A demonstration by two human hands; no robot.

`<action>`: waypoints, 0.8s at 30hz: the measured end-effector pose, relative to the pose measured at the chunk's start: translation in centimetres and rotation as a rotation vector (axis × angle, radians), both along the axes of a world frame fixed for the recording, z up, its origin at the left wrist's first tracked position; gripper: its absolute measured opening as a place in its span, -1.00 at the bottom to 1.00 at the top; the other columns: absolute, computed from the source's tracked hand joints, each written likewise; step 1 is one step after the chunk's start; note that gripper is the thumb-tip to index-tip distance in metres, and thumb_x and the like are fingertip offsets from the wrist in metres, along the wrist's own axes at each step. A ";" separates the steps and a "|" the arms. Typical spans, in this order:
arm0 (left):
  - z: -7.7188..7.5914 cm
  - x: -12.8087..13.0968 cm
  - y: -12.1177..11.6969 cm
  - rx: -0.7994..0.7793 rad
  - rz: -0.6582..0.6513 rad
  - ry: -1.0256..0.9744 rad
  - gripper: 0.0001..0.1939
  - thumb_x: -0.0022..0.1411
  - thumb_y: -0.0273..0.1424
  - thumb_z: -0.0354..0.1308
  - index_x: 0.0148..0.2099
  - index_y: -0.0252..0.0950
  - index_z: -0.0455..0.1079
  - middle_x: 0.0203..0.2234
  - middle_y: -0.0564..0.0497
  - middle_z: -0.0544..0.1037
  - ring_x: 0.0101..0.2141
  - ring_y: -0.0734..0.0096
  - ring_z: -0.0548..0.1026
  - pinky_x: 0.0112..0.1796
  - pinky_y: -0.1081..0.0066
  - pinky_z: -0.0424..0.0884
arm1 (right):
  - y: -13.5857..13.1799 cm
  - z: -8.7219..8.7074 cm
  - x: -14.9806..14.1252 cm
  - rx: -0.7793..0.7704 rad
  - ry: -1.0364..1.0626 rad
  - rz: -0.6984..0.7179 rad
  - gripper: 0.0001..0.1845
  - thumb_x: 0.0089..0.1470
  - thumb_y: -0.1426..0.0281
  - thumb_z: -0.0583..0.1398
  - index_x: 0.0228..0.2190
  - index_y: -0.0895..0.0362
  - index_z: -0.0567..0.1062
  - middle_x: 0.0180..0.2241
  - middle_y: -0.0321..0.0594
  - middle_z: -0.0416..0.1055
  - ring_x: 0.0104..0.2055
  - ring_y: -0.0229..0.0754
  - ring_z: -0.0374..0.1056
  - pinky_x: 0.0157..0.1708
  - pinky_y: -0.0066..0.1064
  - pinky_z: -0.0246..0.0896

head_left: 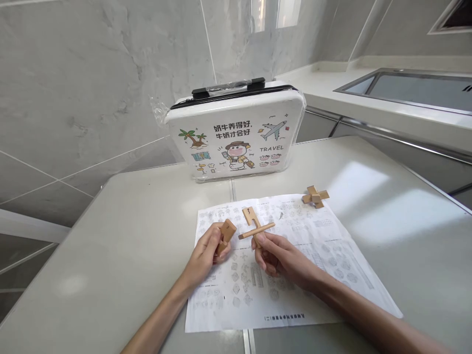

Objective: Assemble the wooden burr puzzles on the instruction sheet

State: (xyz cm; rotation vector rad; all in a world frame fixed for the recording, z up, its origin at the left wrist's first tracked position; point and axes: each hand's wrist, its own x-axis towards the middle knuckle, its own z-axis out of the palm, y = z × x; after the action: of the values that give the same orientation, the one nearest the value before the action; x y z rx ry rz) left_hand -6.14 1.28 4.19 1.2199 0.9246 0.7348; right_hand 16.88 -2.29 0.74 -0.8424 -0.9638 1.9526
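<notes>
My left hand [209,248] is closed around a notched wooden puzzle piece [228,229], whose broad end sticks up past the thumb. Pinched in my right hand [275,253] are two wooden puzzle pieces that cross each other. One is a flat piece [250,215] with a curved notch and a dark mark, pointing up and away. The other is a slim wooden bar [258,230] lying across it. A small gap separates the pieces in the two hands. Both hands are above a printed instruction sheet [295,295] covered with small diagrams.
An assembled wooden cross-shaped puzzle [315,196] rests on the sheet's far right corner. Behind it stands a white cartoon-printed case [236,132] in clear plastic, against the grey tiled wall. The pale table [121,236] has a seam down its middle. A counter [368,88] runs along the right.
</notes>
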 end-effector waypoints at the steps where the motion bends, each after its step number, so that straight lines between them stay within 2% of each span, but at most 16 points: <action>1: 0.1 0.1 -0.2 0.023 -0.026 0.013 -0.49 0.51 0.14 -0.01 -0.02 -0.21 0.38 -0.57 0.18 0.21 -0.60 0.55 0.03 -0.55 0.47 -0.02 | -0.1 0.0 0.0 0.004 0.007 0.023 -0.48 0.39 -0.11 0.19 -0.26 0.12 0.43 -0.51 -0.35 0.40 -0.59 -0.34 0.15 -0.58 -0.47 0.08; 4: 0.5 0.4 -0.8 0.045 -0.079 0.040 -0.46 0.50 0.16 -0.02 0.10 -0.18 0.38 -0.58 0.18 0.22 -0.59 0.50 0.06 -0.52 0.43 -0.01 | -0.3 0.1 -0.2 0.023 0.033 0.088 -0.46 0.39 -0.11 0.18 -0.35 0.10 0.36 -0.52 -0.34 0.42 -0.61 -0.36 0.16 -0.57 -0.48 0.10; 8: 0.9 0.7 -1.2 0.041 -0.104 0.074 -0.48 0.51 0.16 -0.04 0.15 -0.13 0.32 -0.58 0.21 0.18 -0.59 0.50 0.06 -0.51 0.44 -0.01 | -0.4 0.2 -0.2 -0.002 0.066 0.119 -0.48 0.38 -0.10 0.20 -0.32 0.09 0.36 -0.54 -0.36 0.42 -0.63 -0.37 0.16 -0.58 -0.49 0.08; 12: 0.4 0.7 -1.3 0.050 -0.156 0.063 -0.52 0.54 0.14 -0.08 0.17 -0.11 0.24 -0.58 0.24 0.15 -0.59 0.50 0.03 -0.52 0.46 -0.02 | -0.4 0.1 0.0 -0.010 0.088 0.140 -0.50 0.42 -0.07 0.17 -0.29 0.11 0.39 -0.56 -0.37 0.41 -0.63 -0.36 0.16 -0.59 -0.50 0.07; 16: -0.5 0.9 -1.5 0.040 -0.175 0.010 -0.60 0.55 0.09 -0.05 0.11 -0.10 0.20 -0.51 0.21 0.29 -0.59 0.54 0.02 -0.54 0.48 -0.03 | -0.4 0.2 0.0 -0.014 0.112 0.208 -0.52 0.43 -0.05 0.16 -0.26 0.13 0.42 -0.56 -0.36 0.43 -0.64 -0.37 0.15 -0.60 -0.51 0.11; 19: -1.2 1.1 -1.7 0.080 -0.112 0.009 -0.63 0.57 0.06 -0.06 0.08 -0.11 0.18 -0.50 0.20 0.36 -0.61 0.56 0.01 -0.56 0.49 -0.03 | -0.5 0.2 -0.2 -0.051 0.153 0.238 -0.52 0.41 -0.06 0.18 -0.27 0.12 0.41 -0.58 -0.36 0.43 -0.67 -0.37 0.14 -0.61 -0.51 0.13; 24: -2.5 1.1 -2.1 0.317 0.023 0.099 -0.68 0.60 -0.01 -0.06 0.08 -0.14 0.17 -0.56 0.21 0.38 -0.59 0.52 0.14 -0.50 0.48 0.10 | -0.6 0.0 -0.5 -0.115 0.230 0.237 -0.53 0.40 -0.03 0.22 -0.29 0.12 0.41 -0.57 -0.35 0.44 -0.68 -0.38 0.16 -0.63 -0.52 0.14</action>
State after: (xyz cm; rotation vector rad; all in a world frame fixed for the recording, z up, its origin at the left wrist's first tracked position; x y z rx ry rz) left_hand -5.04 -0.81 1.67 1.5375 0.9274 0.8679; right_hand 16.36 -2.88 0.76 -0.5685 -0.8511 2.2693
